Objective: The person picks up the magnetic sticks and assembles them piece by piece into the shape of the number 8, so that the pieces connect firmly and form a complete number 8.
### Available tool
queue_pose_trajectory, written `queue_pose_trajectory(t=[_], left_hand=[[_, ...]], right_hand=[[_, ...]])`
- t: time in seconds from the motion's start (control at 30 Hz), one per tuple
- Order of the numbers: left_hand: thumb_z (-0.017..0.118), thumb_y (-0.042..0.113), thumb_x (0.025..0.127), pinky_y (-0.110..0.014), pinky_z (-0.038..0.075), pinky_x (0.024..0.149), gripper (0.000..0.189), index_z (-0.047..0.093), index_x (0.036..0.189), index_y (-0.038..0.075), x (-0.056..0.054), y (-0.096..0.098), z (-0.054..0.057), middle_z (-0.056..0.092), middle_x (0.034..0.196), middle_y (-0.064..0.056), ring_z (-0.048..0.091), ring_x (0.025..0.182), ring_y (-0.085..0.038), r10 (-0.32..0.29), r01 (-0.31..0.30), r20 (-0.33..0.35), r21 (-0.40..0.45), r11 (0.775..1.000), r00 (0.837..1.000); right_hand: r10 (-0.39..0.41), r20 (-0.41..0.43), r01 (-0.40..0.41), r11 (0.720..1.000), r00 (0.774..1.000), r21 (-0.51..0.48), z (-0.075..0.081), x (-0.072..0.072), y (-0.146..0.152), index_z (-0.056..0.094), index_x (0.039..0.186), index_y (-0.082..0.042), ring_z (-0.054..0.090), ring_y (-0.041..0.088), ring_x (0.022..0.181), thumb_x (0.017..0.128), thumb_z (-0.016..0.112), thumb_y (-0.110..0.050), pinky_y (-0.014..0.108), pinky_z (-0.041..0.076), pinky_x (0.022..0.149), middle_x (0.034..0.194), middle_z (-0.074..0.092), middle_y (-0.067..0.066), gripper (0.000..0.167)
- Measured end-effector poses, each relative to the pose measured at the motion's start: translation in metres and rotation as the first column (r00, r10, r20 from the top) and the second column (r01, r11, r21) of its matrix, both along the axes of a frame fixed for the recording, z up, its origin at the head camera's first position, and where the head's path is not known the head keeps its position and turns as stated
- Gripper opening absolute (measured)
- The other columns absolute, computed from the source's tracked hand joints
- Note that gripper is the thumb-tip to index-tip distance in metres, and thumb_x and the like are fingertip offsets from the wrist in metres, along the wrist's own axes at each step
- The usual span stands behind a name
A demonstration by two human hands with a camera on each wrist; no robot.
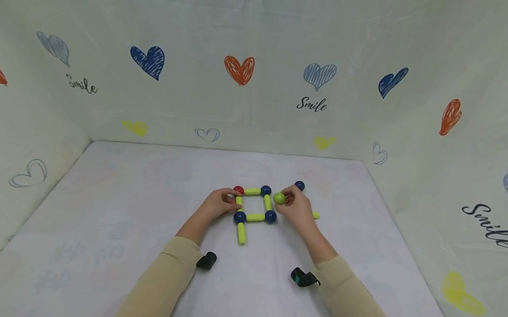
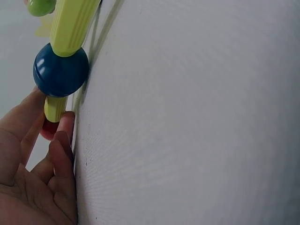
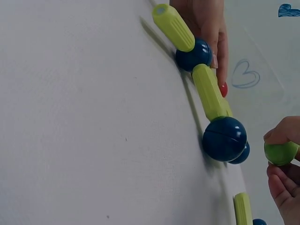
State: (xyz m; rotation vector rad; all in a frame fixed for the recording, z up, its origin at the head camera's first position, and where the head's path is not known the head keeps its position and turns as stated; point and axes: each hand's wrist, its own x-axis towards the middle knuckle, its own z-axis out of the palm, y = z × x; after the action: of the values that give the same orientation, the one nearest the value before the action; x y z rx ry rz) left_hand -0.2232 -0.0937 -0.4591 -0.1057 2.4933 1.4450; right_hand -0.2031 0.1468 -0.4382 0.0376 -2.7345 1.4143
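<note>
A square of yellow-green rods lies on the table, with a red ball (image 1: 239,190) at the far left corner and blue balls at the other corners. From the near left blue ball (image 1: 240,217), one more rod (image 1: 241,234) sticks out toward the person. My left hand (image 1: 219,203) grips the square's left rod (image 1: 240,201) by the red ball; in the left wrist view its fingers partly hide that ball. Between thumb and fingers, my right hand (image 1: 298,209) pinches a green ball (image 3: 280,153), just right of the far right blue ball (image 1: 266,190).
Beyond the right hand sits a separate blue ball (image 1: 299,185). A loose rod (image 1: 316,215) shows partly from behind that hand. A pale cloth wall (image 1: 269,116) printed with hearts stands behind the white table (image 1: 145,267) and along its sides.
</note>
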Motion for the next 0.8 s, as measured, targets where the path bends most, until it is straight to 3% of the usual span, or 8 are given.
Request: queue_pose_trajectory(t=[0.37, 0.8], left_hand=[[0.08, 0.015, 0.082, -0.028, 0.044, 0.069, 0.034, 0.071, 0.114, 0.015, -0.002, -0.001, -0.002, 0.063, 0.092, -0.007, 0.055, 0.083, -0.021, -0.009, 0.009, 0.006, 0.001, 1.0, 1.0], [0.081, 0.014, 0.081, -0.028, 0.043, 0.07, 0.034, 0.071, 0.113, 0.014, -0.001, -0.001, -0.001, 0.064, 0.091, -0.006, 0.056, 0.083, -0.02, -0.017, 0.017, -0.008, 0.004, 1.0, 1.0]], right_hand=[[0.053, 0.001, -0.053, 0.997, 0.999, -0.063, 0.005, 0.02, -0.009, 0.061, 0.106, -0.003, 0.055, 0.025, 0.085, 0.071, 0.081, 0.003, 0.034, 0.046, 0.074, 0.092, 0.06, 0.009, 0.041], [0.158, 0.014, -0.157, 0.987, 0.987, -0.047, 0.002, 0.032, -0.015, 0.062, 0.107, -0.006, 0.058, 0.018, 0.086, 0.072, 0.08, 0.007, 0.032, 0.05, 0.077, 0.106, 0.063, 0.006, 0.042]])
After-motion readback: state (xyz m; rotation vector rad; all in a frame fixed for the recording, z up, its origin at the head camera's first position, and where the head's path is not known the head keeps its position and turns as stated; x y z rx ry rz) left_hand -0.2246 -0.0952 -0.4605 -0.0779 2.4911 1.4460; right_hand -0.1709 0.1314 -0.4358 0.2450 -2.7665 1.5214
